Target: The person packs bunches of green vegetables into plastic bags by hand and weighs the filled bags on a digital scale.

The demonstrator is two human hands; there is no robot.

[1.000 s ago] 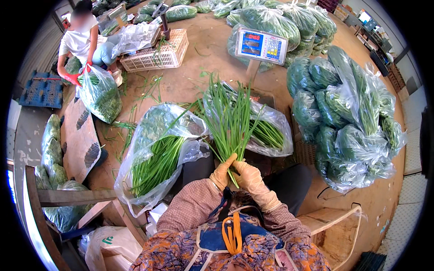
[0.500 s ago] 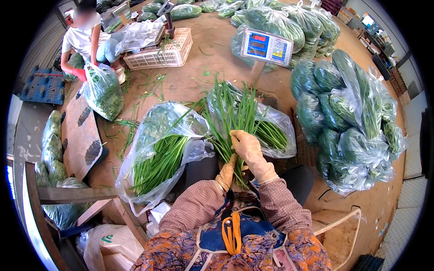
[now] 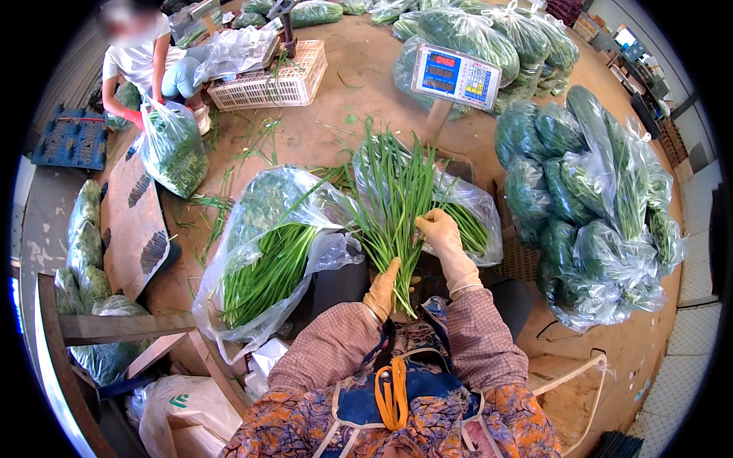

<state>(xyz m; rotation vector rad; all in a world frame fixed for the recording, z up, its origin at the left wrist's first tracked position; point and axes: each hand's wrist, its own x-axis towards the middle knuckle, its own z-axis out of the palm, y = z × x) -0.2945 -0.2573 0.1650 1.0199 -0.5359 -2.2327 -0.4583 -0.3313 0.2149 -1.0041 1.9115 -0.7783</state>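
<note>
One bunch [image 3: 391,202] fills the left hand [image 3: 383,290] as the right hand [image 3: 440,230] slides rightward, pinched narrow, catch unclear, apparently sorting.

Green stalks [image 3: 395,206], checked reddish sleeves [image 3: 324,345]

Bright, fairly even light fills 1 round fisheye view, its corners black and straight edges bowing near the rim. White glints streak the clear plastic bags [image 3: 599,256] at right. Shadows are soft. The green stalks [image 3: 393,198] at centre look reasonably sharp (a co-worker's face [image 3: 131,21], upper left, is blurred out).
</note>
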